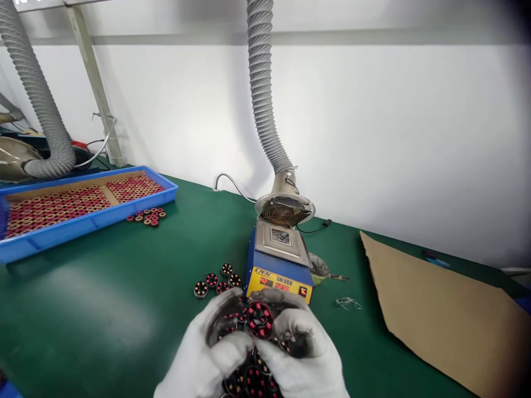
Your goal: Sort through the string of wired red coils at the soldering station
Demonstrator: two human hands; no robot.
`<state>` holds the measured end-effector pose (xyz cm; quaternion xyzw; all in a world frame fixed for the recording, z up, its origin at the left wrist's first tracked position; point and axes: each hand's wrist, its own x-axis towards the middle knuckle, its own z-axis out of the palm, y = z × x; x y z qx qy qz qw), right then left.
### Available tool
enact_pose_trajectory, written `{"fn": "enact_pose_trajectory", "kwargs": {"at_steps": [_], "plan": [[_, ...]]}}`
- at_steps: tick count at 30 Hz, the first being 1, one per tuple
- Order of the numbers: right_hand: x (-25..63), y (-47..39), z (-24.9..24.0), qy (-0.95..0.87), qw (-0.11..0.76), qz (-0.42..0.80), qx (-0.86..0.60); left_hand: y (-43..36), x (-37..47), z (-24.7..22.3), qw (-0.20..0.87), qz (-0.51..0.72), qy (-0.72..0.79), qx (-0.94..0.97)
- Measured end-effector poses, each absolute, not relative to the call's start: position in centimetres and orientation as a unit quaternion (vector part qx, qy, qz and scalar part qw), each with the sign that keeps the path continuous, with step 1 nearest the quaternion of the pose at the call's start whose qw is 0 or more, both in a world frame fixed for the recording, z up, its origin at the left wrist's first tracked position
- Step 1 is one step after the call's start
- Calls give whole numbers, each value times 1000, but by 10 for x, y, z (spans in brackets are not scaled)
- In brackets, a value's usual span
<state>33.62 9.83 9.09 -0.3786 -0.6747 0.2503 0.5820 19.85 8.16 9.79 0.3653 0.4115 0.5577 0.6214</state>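
My left hand and my right hand wear white gloves blackened at the fingertips. Between them is a round motor stator with red windings and a black rim, its face turned up toward me. Fingers of both hands curl around it, and the thumbs come together just below. More stators lie within the left hand's curve, though the fingers partly hide them. Below the hands is a pile of black-rimmed stators, some with red and some with copper-coloured windings. A small group of stators rests on the green table just beyond my left hand.
A blue-and-yellow solder pot stands ahead under a fume hood with a grey duct. At left is a blue tray of wound rings, with loose rings beside it. A cardboard sheet lies at right.
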Motion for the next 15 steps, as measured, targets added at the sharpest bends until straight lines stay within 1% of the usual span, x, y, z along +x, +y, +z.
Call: {"fn": "enact_pose_trajectory", "kwargs": {"at_steps": [3, 6, 10, 13, 15], "plan": [[333, 93, 88, -691, 575, 235, -369, 91, 208, 109, 640, 571, 351, 376], [331, 93, 80, -687, 589, 221, -363, 89, 214, 107, 625, 622, 341, 325], [324, 93, 71, -681, 596, 241, -349, 86, 220, 104, 610, 670, 326, 269], [319, 90, 75, -671, 611, 231, -350, 86, 217, 106, 596, 696, 325, 236], [317, 88, 81, -662, 622, 219, -357, 87, 211, 108, 571, 738, 304, 192]]}}
